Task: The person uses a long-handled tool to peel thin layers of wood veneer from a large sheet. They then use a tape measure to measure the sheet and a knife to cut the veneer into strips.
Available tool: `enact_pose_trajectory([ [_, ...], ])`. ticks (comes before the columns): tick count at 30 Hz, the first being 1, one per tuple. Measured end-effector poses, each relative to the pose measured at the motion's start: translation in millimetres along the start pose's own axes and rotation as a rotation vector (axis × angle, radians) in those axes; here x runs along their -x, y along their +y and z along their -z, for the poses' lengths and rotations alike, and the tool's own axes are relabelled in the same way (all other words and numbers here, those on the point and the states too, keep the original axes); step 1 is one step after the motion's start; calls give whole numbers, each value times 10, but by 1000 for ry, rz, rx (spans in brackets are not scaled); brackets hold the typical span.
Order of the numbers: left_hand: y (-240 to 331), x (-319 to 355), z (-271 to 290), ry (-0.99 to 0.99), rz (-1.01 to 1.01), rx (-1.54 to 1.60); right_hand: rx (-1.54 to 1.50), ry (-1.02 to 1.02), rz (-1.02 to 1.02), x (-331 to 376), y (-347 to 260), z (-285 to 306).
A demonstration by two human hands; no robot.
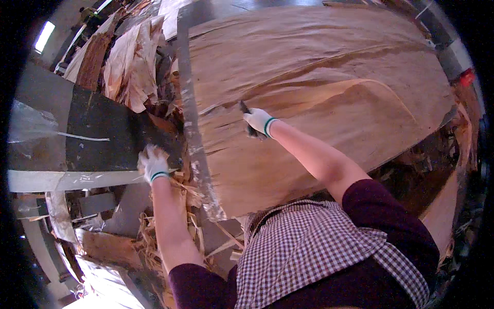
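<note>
The dark tool [246, 117] in the right hand [259, 122] is showing only as a short black end sticking out above the white glove at the centre of the frame, so its kind is staying hard to make out; the gloved fingers are curling tight around it, pressed together, and the tool's tip is touching the wide veneer sheet [319, 98] near a split in its left part; the sheet is filling the upper middle and right of the frame, its far corners bending away toward the dark rim and being cut off there, and a raised ripple is running across it to the right of the hand; the left hand [153, 164], at left of centre, is closing over a small pale scrap of veneer [152, 152], but whether the fingers are pinching it or merely pressing down on it is impossible to tell, since the glove is hiding them; the hand is sitting on a dark platform [103, 131] beside the long metal edge rail [193, 129] that is bordering the sheet; loose veneer strips [128, 62] are piling up at the upper left, and more shavings [154, 232] are lying below the left forearm, partly hidden by it; no container is showing clearly anywhere.
</note>
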State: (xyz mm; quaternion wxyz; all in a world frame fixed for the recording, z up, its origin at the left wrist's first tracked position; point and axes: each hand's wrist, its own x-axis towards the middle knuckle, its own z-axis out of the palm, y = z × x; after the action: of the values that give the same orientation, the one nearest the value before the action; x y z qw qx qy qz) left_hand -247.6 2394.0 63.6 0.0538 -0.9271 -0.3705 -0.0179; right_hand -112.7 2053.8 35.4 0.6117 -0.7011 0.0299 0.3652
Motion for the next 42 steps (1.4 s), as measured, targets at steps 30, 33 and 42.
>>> enact_pose_trajectory([
  [30,1556,1590,-278,-125,-585,175,1008,594,697,858,167,2198],
  [33,1596,1545,-225,-170,-481,194,1029,615,578,832,256,2338],
  [42,1932,1668,-229,-37,-787,349,1108,578,165,1067,449,2514],
])
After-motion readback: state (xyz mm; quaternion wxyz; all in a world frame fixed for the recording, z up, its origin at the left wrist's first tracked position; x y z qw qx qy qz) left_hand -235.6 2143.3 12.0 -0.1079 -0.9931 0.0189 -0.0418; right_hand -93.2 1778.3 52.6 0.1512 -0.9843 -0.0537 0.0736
